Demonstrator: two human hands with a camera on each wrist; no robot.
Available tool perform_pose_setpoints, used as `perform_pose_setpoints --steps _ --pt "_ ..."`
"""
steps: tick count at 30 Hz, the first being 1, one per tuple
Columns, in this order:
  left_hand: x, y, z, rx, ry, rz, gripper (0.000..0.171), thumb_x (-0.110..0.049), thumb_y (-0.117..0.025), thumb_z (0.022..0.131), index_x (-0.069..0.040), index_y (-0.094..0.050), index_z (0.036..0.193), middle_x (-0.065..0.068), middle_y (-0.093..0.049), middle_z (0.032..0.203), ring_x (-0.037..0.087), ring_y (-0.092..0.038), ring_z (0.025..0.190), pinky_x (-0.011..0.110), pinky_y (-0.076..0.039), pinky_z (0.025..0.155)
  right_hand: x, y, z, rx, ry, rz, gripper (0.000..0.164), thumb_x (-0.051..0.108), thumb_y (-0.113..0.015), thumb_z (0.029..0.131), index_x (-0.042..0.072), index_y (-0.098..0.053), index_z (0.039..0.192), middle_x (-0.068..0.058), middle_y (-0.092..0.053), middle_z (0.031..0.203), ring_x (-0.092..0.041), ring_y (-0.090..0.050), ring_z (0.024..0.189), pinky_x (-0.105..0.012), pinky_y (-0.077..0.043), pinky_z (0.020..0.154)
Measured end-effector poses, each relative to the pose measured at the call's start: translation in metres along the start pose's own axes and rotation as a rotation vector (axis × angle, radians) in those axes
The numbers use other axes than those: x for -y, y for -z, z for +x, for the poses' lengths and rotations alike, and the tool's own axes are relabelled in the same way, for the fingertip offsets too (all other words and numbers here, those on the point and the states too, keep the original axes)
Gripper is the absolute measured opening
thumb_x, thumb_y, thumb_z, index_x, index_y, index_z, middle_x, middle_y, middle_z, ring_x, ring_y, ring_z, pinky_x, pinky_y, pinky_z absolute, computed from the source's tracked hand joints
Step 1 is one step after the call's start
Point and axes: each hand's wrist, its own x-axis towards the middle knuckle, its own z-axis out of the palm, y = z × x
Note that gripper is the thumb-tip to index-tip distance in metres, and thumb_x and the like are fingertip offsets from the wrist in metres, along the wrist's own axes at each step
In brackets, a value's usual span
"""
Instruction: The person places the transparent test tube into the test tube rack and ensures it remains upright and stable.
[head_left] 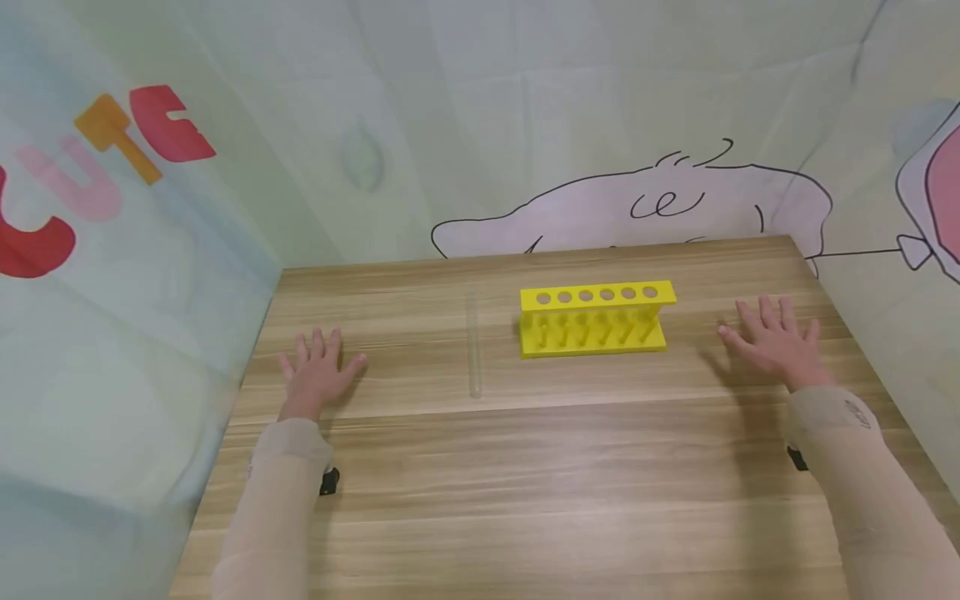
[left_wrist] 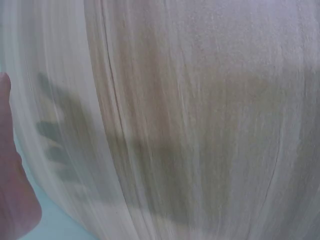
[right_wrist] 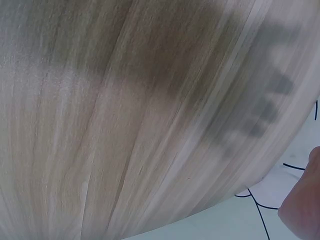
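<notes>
Over the left part of the table my left hand (head_left: pixel 317 377) is spread with straight fingers and holds nothing. My right hand (head_left: pixel 780 343) is spread the same way at the right, its shadow falling on the wood. Between them a clear glass test tube (head_left: pixel 474 346) lies flat, nearer the left hand. A yellow test tube rack (head_left: pixel 596 320) stands right of the tube, with a row of round holes on top and pegs below; no tube shows in it. Part of the left hand (left_wrist: pixel 17 185) edges into the left wrist view, and part of the right hand (right_wrist: pixel 302 200) into the right wrist view.
The wood-grain table (head_left: pixel 480 500) ends at a back edge just behind the rack. A pale printed cloth (head_left: pixel 360 100) with cartoon drawings and coloured letters hangs behind it and along the left side. A small black piece (head_left: pixel 329 481) sits at the left wrist.
</notes>
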Motion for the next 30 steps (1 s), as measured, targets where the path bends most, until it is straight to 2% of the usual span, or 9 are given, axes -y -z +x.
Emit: perform_pose_setpoints --steps 14,21,25,30 --pt "-0.005 -0.001 0.002 -0.003 -0.007 0.002 0.084 -0.066 -0.019 0.085 -0.006 -0.001 0.142 0.028 0.008 0.143 0.048 0.015 0.128 0.068 0.015 0.093 0.009 0.003 0.006 -0.021 0.025 0.003 0.08 0.064 -0.02 0.085 0.013 0.001 0.142 -0.026 0.012 0.143 -0.046 0.02 0.127 -0.072 0.015 0.088" --pt "-0.008 -0.004 0.008 -0.036 -0.015 0.01 0.08 -0.062 -0.024 0.086 -0.009 -0.001 0.142 0.026 0.004 0.145 0.046 0.01 0.131 0.067 0.011 0.096 0.015 0.004 0.008 -0.067 0.04 0.017 0.076 0.061 -0.022 0.087 0.012 -0.001 0.142 -0.024 0.012 0.144 -0.044 0.02 0.128 -0.071 0.014 0.09" --pt "-0.012 -0.004 0.009 -0.044 -0.023 -0.006 0.079 -0.06 -0.025 0.087 -0.008 -0.002 0.142 0.026 0.003 0.145 0.044 0.011 0.131 0.067 0.01 0.097 0.017 0.004 0.009 -0.072 0.045 0.029 0.075 0.059 -0.022 0.088 0.013 0.002 0.142 -0.021 0.016 0.144 -0.041 0.023 0.128 -0.07 0.014 0.091" --pt "-0.015 -0.007 0.01 -0.062 -0.027 -0.006 0.077 -0.058 -0.026 0.088 -0.008 -0.005 0.142 0.025 0.001 0.145 0.044 0.009 0.132 0.067 0.009 0.098 0.02 0.003 0.012 -0.083 0.047 0.037 0.075 0.059 -0.021 0.088 0.014 0.004 0.142 -0.02 0.015 0.144 -0.042 0.021 0.129 -0.07 0.012 0.092"
